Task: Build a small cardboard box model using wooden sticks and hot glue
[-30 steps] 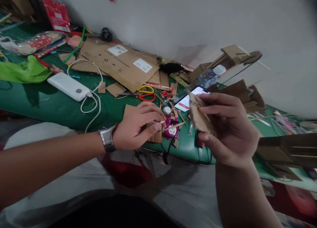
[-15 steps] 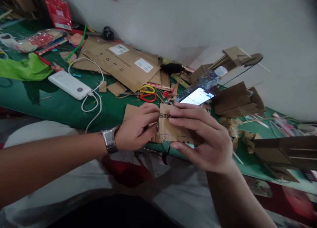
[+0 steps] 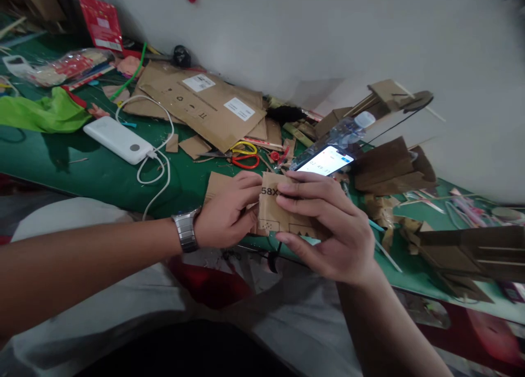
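Observation:
A small piece of cardboard (image 3: pixel 274 208) printed "58X" is held up in front of me. My right hand (image 3: pixel 334 218) grips it from the right, with fingers across its face and thumb at the lower edge. At its left edge, my left hand (image 3: pixel 227 208) has curled fingers closed on it; the fingertips are partly hidden behind that edge. More cardboard (image 3: pixel 216 184) lies beneath my left hand on the green table (image 3: pixel 188 183). A silver watch (image 3: pixel 186 230) is on my left wrist.
Beyond my hands lie scissors (image 3: pixel 245 154), a lit phone (image 3: pixel 326 161), a plastic bottle (image 3: pixel 348 130) and a large flattened carton (image 3: pixel 205 106). A white power bank (image 3: pixel 118 140) with its cable sits left. Cardboard constructions (image 3: pixel 471 246) stand at the right.
Both hands keep their hold. My right hand and the piece of cardboard have shifted slightly left and up; the view has moved a little.

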Demonstrator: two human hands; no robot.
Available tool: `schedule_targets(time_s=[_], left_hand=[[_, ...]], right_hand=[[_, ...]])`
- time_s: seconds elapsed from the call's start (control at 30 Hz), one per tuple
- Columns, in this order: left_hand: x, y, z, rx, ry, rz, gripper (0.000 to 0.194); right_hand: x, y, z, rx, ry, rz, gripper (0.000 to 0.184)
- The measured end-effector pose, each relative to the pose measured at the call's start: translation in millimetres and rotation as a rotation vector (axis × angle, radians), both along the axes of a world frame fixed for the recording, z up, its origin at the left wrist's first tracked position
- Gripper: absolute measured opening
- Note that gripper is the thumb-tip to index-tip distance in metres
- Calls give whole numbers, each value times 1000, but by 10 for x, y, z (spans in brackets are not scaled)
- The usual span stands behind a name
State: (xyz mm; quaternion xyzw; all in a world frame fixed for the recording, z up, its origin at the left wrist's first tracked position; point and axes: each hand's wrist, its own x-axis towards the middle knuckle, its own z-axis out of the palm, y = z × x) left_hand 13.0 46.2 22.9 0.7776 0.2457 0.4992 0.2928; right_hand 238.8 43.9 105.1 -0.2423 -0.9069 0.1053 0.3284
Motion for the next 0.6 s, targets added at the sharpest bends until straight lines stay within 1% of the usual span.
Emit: schedule_targets(time_s=[0.1, 0.27, 0.37, 0.6], left_hand=[[3, 1, -7, -1, -16, -17, 20], [26, 8, -24, -10, -48, 0, 18], [44, -5, -32, -52, -89, 14, 20], [76, -44, -21, -120, -134, 5, 22]], right_hand=[[-3, -2, -21, 6, 3, -5, 50], [-15, -27, -43, 48, -5, -22, 53], [-22, -40, -51, 57, -21, -40, 54], [-9, -1, -112, 57, 16, -23, 43]])
